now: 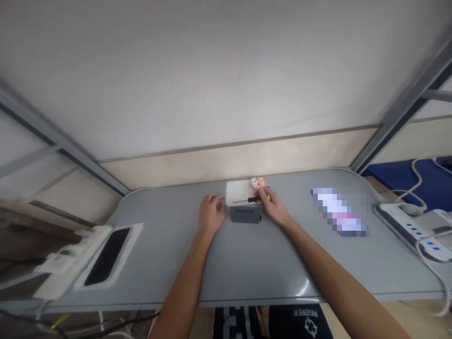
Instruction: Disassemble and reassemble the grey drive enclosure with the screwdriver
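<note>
In the head view, both bare forearms reach up from the bottom edge toward the middle of a grey tabletop point(247, 263). The left hand point(211, 214) lies palm down just left of centre, fingers loosely spread and gripping nothing; its fingertips rest at the left edge of a white pad point(238, 190). The right hand point(273, 207) sits just right of centre, its fingers closed on the black-and-yellow handle of a small screwdriver point(251, 200), whose thin shaft points left across the lower edge of the white pad. Between the two hands, just below the pad, lies a small dark grey box point(246, 215) with a row of tiny openings along its near face; neither hand appears to touch it. A small round orange and pink figure point(257, 183) stands at the upper right corner of the pad, just above the right hand.

At the lower left of the frame a black screen in a white frame point(108, 254) lies flat, with a white power strip point(70, 256) beside it. At the right edge lies another white power strip point(411, 226) with blue lights and white cables. A blurred-out patch lies on the tabletop right of centre.
</note>
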`<state>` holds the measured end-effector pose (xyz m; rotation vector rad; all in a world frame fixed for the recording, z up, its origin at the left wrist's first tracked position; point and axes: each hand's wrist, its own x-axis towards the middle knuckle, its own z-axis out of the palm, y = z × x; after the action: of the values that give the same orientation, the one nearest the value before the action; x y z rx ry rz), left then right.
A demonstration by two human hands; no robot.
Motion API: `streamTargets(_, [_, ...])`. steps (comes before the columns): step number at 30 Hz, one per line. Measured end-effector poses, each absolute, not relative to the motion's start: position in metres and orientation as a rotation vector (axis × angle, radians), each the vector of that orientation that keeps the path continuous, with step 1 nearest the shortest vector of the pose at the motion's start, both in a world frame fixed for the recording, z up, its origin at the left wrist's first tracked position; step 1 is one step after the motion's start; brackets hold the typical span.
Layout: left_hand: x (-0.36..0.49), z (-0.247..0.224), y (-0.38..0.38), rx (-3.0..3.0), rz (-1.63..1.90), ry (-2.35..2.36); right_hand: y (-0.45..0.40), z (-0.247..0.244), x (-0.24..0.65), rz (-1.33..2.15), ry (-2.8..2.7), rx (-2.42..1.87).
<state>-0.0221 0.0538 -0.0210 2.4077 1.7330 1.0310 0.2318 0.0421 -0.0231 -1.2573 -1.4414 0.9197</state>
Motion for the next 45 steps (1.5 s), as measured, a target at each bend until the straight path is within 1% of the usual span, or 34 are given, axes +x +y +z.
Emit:
streamTargets(4, [-0.018, -0.024, 0.050, 2.472, 0.839, 1.642, 0.042, -0.023, 0.231, 0.955, -1.465, -1.252])
streamTargets(7, [-0.019, -0.024, 0.050, 2.486, 0.799, 1.612, 0.044, -0.024, 0.232, 1.027, -1.383, -1.265])
streamTargets(12, [-0.024, -0.020, 0.054, 2.408, 0.984, 1.590, 0.045, -0.020, 0.235, 1.057, -1.215, -1.271])
streamTargets(14, [-0.024, -0.013, 0.053, 2.291, 1.085, 1.488, 0.045, -0.017, 0.237, 1.032, -1.154, -1.291])
streamTargets(16, [-0.023, -0.004, 0.049, 2.115, 1.111, 1.342, 0.046, -0.016, 0.240, 1.001, -1.116, -1.307])
streamTargets(19, [-0.021, 0.010, 0.040, 1.958, 0.862, 1.058, 0.048, -0.014, 0.246, 0.964, -1.055, -1.312])
streamTargets(22, [-0.017, 0.019, 0.029, 1.914, 0.661, 1.047, 0.050, -0.014, 0.253, 0.921, -0.980, -1.324])
streamTargets(27, [-0.005, 0.026, 0.014, 1.883, 0.519, 1.040, 0.053, -0.017, 0.260, 0.885, -0.929, -1.344])
streamTargets(31, [0.007, 0.024, 0.006, 1.874, 0.461, 0.986, 0.051, -0.014, 0.259, 0.854, -1.018, -1.349])
streamTargets(35, [0.015, 0.014, 0.005, 1.800, 0.511, 0.984, 0.044, -0.009, 0.257, 0.834, -1.106, -1.362])
streamTargets(39, [0.015, 0.005, 0.011, 1.899, 0.598, 1.090, 0.041, -0.007, 0.259, 0.809, -1.113, -1.419])
streamTargets(45, [0.010, 0.000, 0.021, 2.117, 0.770, 1.120, 0.034, 0.008, 0.267, 0.589, -0.925, -1.470])
